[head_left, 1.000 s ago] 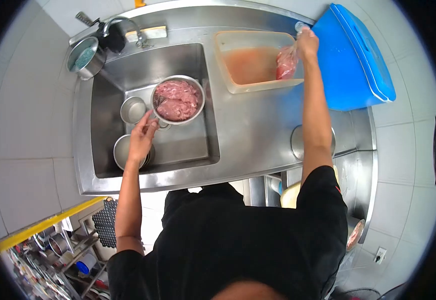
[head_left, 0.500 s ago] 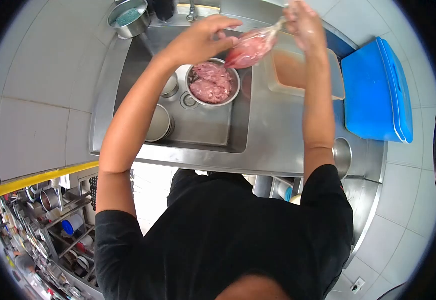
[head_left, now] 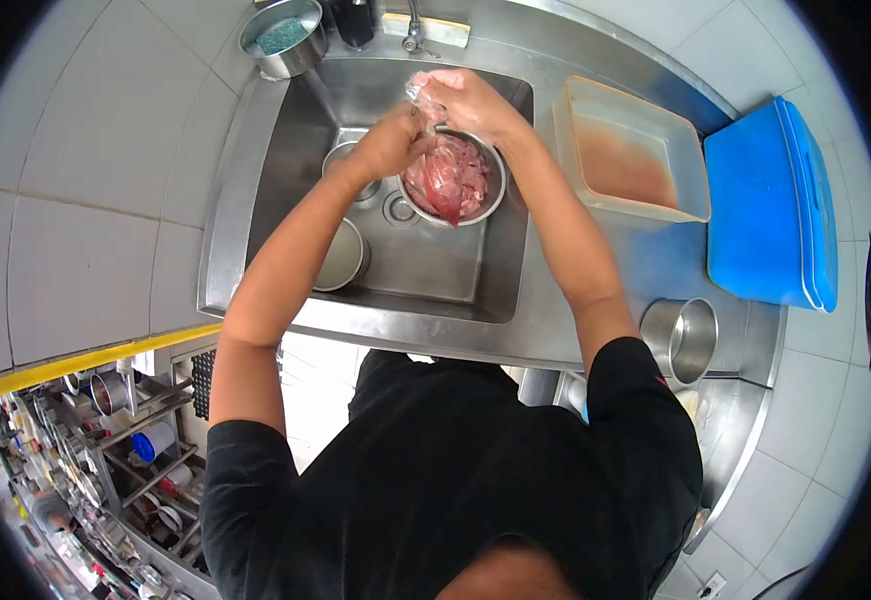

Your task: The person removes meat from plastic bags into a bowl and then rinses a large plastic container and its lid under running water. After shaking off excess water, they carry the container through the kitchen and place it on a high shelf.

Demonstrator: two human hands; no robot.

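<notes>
At upper centre of the frame, see the bag of raw meat (head_left: pixel 446 182) hanging over the steel bowl (head_left: pixel 502 182) in the sink (head_left: pixel 436 270). Note the right hand (head_left: pixel 468 105) with fingers clamped on the bunched plastic neck, and the left hand (head_left: pixel 393 146), just lower left of it, with fingers closed on the same neck, tips partly hidden. For good control, bear the weight with one firm grip, work the slippery plastic with the other in small moves, and centre the pointed lower end well inside the rim to catch drips
</notes>
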